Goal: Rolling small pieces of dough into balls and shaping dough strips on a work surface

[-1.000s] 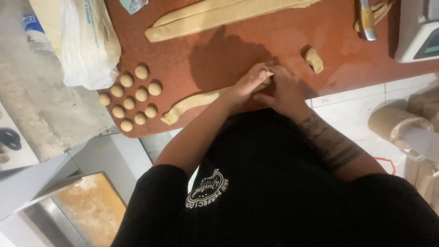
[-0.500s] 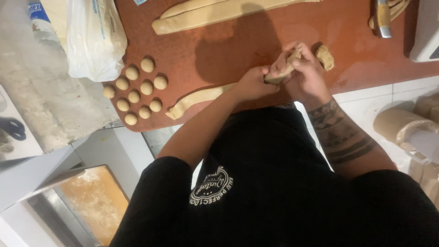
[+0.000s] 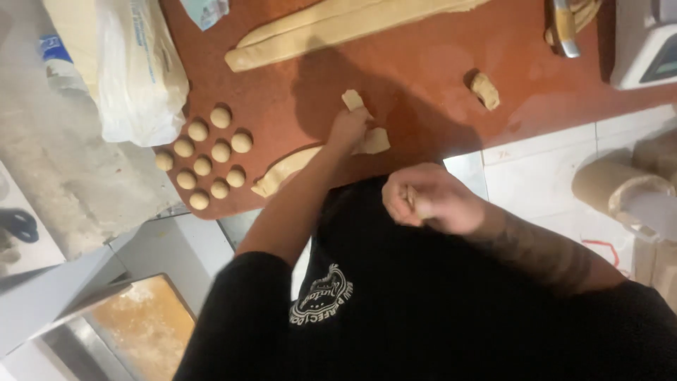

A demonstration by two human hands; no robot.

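My left hand (image 3: 349, 128) is on the reddish-brown work board (image 3: 437, 63), gripping the end of a short dough strip (image 3: 285, 171). A torn dough end (image 3: 352, 99) sticks up past its fingers. My right hand (image 3: 423, 199) is drawn back over my black shirt, curled into a fist around what looks like a small pale bit of dough. To the left of the strip lies a cluster of several small round dough balls (image 3: 206, 159) in rows.
A long rolled dough strip (image 3: 338, 28) lies across the board's far side, with a small dough lump (image 3: 484, 90) at the right. There is a plastic bag (image 3: 123, 67) at left, a white scale (image 3: 645, 42) and metal tool (image 3: 564, 25) top right, cardboard rolls (image 3: 613, 185) right, and a tray (image 3: 141, 328) below left.
My hands, together on one dough piece before, have come apart. The left went down to the strip on the board and the right pulled back toward my body.
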